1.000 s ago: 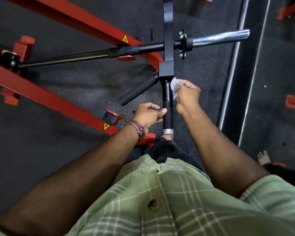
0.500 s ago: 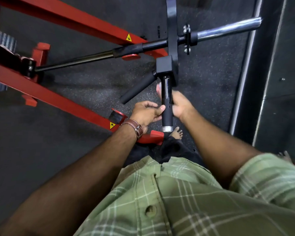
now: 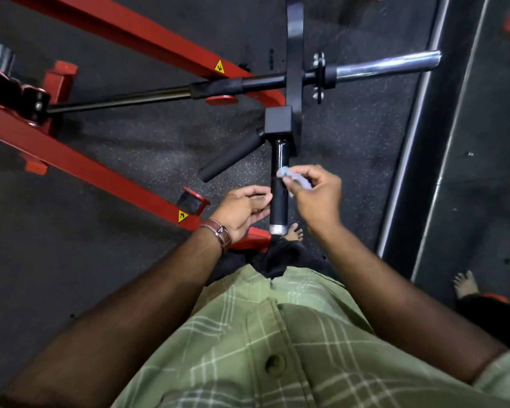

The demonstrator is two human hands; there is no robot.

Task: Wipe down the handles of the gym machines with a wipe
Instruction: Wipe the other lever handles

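Note:
A black machine handle (image 3: 279, 187) with a silver end cap points toward me from a black block (image 3: 278, 120). My right hand (image 3: 315, 195) pinches a crumpled pale blue wipe (image 3: 289, 173) against the handle's right side, near its middle. My left hand (image 3: 243, 209), with a brown watch on the wrist, sits just left of the handle with loosely curled fingers, its fingertips close to the handle and holding nothing. A second black foam handle (image 3: 230, 159) angles off to the left from the same block.
Red frame beams (image 3: 80, 169) cross the floor on the left. A long black bar with a chrome sleeve (image 3: 386, 66) runs across above the handles. A mirror edge strip (image 3: 407, 160) runs down the right. My bare foot (image 3: 292, 232) shows below the handle.
My right hand has come out from behind the handle and now holds the wipe against its right side, higher up. My left hand's fingers have loosened beside the handle.

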